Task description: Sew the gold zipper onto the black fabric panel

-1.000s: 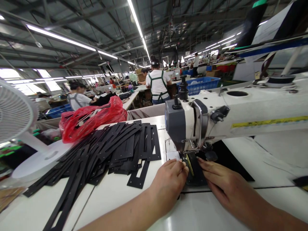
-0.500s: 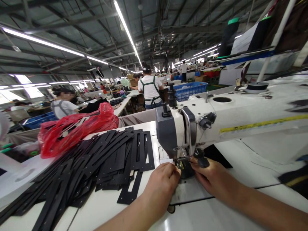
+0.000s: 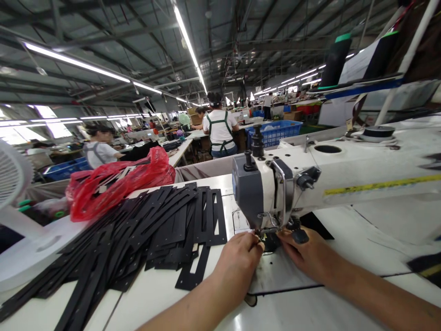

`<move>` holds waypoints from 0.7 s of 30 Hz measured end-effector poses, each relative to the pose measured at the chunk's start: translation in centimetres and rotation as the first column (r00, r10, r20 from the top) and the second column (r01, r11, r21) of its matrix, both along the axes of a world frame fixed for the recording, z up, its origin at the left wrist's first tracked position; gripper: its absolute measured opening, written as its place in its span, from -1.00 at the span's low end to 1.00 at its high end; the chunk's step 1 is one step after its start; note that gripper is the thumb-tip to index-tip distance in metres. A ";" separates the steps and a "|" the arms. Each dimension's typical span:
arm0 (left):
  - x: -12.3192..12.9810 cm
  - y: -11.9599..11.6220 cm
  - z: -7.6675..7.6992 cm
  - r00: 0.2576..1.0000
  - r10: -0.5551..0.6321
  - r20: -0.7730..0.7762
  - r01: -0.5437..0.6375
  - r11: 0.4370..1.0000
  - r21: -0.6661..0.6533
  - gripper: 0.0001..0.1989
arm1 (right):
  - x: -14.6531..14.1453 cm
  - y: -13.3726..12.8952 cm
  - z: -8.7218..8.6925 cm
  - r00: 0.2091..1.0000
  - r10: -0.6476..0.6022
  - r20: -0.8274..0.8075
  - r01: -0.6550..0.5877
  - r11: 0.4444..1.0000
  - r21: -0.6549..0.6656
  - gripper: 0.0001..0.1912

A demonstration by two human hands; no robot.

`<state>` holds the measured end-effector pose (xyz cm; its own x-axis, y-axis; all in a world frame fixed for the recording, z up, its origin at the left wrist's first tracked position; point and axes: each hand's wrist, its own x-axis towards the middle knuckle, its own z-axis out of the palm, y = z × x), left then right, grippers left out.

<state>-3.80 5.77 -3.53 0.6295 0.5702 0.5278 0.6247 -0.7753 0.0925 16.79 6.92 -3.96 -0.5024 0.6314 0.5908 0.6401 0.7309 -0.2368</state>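
A white and grey sewing machine (image 3: 246,188) stands before me. A small black piece (image 3: 271,242) with a yellowish mark lies under its presser foot. My left hand (image 3: 239,259) is closed in a pinch at the left edge of this piece, close to the needle area. On the other side, the fingers of my right hand (image 3: 313,252) are closed at the right edge, partly hidden behind a black knob (image 3: 300,236). Both sets of fingertips are hard to see. A pile of flat black slotted strips (image 3: 175,225) spreads over the table left of my left hand.
A red plastic bag (image 3: 120,186) lies behind the strips. At the far left stands a white fan (image 3: 14,179). Black thread cones (image 3: 336,62) are on a rack at the upper right. Beyond the table are a blue crate (image 3: 279,133) and people working.
The view has shifted slightly, so the scene sits further right and more of the fan shows. The black piece under the foot shows less between my hands, which stay in their pinching pose.
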 end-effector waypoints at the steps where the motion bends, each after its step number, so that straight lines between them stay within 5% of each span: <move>1: 0.0 0.0 -0.1 1.000 0.004 -0.004 -0.004 1.000 0.003 -0.87 | 0.0 0.1 0.0 1.000 0.002 0.003 -0.002 1.000 -0.002 -0.72; 11: -0.1 0.1 -0.4 1.000 0.014 0.017 -0.014 1.000 -0.006 -0.93 | 0.0 0.3 -0.2 1.000 0.007 -0.008 -0.008 0.998 -0.064 -0.77; 21: 0.2 0.6 -0.9 0.975 -0.008 0.222 0.005 1.000 0.016 -0.90 | 0.1 0.6 -0.6 1.000 0.013 0.014 -0.011 0.989 -0.150 -0.71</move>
